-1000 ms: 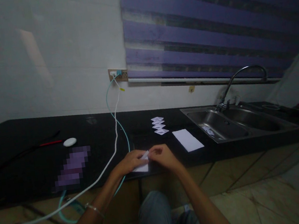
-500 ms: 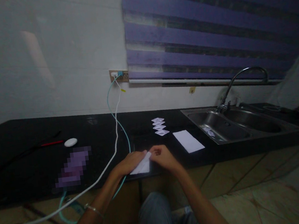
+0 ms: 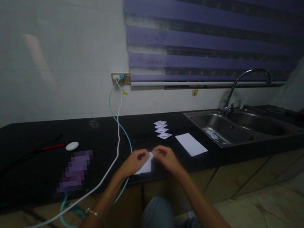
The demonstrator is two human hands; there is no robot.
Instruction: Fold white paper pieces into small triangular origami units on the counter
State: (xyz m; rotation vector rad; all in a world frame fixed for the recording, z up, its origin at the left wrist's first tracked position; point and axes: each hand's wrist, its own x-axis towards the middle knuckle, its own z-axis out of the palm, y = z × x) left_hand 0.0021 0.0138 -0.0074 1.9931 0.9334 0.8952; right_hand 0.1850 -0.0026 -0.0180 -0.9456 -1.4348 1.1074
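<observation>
A partly folded sheet of white paper (image 3: 146, 167) lies near the front edge of the black counter (image 3: 99, 135). My left hand (image 3: 135, 161) is closed on its upper edge, fingers curled over and hiding part of the sheet. At the paper's top right corner, my right hand (image 3: 165, 156) pinches the tip between thumb and fingers. Beyond my hands stands a column of several small folded paper diamonds (image 3: 163, 130). To the right of my right hand is a stack or sheet of white rectangular paper (image 3: 191, 144), flat on the counter.
A white cable (image 3: 110, 162) and a teal cable (image 3: 129, 139) run from the wall socket (image 3: 121, 79) across the counter, close to my left hand. At left are a white oval object (image 3: 72, 146) and a blurred-out purple item (image 3: 76, 171). A double sink (image 3: 222, 127) with a tall faucet (image 3: 232, 89) is at right.
My left hand has gone from lying flat across the paper to curled fingers gripping its upper edge. The right hand stays at the corner, its fingers slightly shifted.
</observation>
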